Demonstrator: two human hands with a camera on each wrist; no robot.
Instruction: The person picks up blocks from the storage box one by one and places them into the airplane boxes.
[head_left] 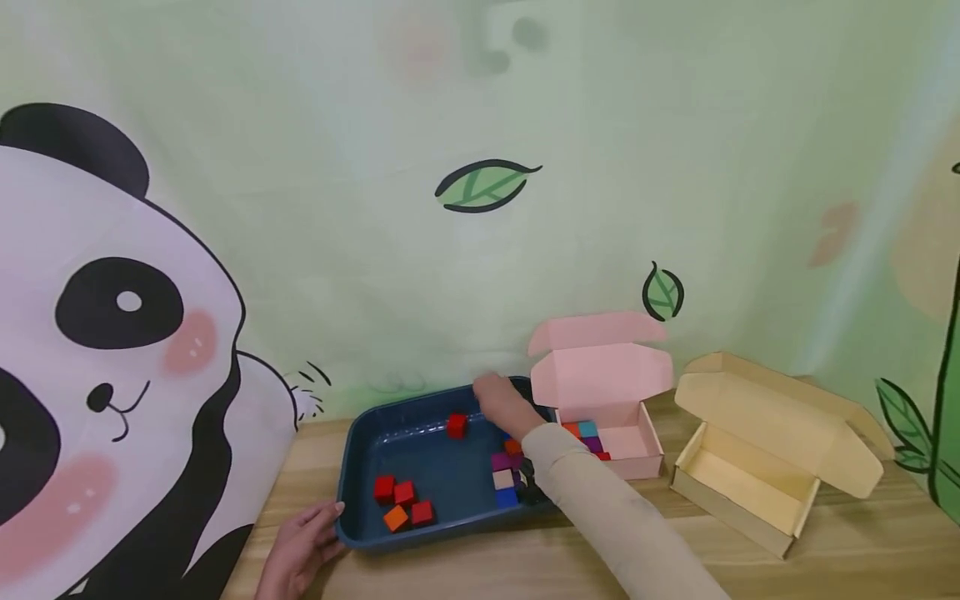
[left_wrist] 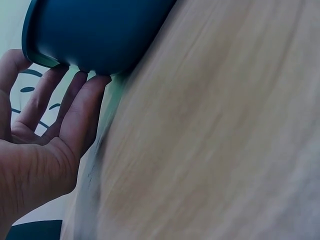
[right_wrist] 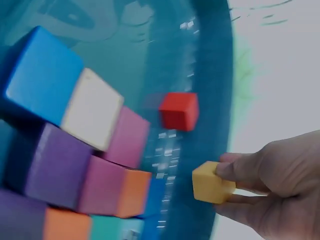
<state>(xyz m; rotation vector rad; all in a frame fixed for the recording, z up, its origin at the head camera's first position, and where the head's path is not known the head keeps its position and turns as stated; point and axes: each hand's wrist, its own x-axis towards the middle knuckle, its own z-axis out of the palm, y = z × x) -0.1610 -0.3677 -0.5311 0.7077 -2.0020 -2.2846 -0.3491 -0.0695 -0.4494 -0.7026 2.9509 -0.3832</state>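
At the left end of a dark blue tray [head_left: 457,479], my left hand [head_left: 302,542] grips the edge. Its thumb [left_wrist: 14,59] is at the rim and the other fingertips press the outer wall. My right hand [right_wrist: 282,182] pinches a yellow cube [right_wrist: 206,184] over the tray's far side; my own hand hides this cube in the head view. Near it in the tray lies a lone red cube [right_wrist: 177,111]. Packed rows of coloured cubes, including a blue cube [head_left: 507,497] and a cream cube [head_left: 502,479], fill the tray's right end, partly behind my sleeve.
Several red cubes [head_left: 404,493] and an orange cube [head_left: 396,519] sit at the tray's near left. To the right stands an open pink box [head_left: 626,433] with coloured cubes inside. Farther right is an open tan box [head_left: 738,492]. A printed cloth [head_left: 360,250] hangs behind the table.
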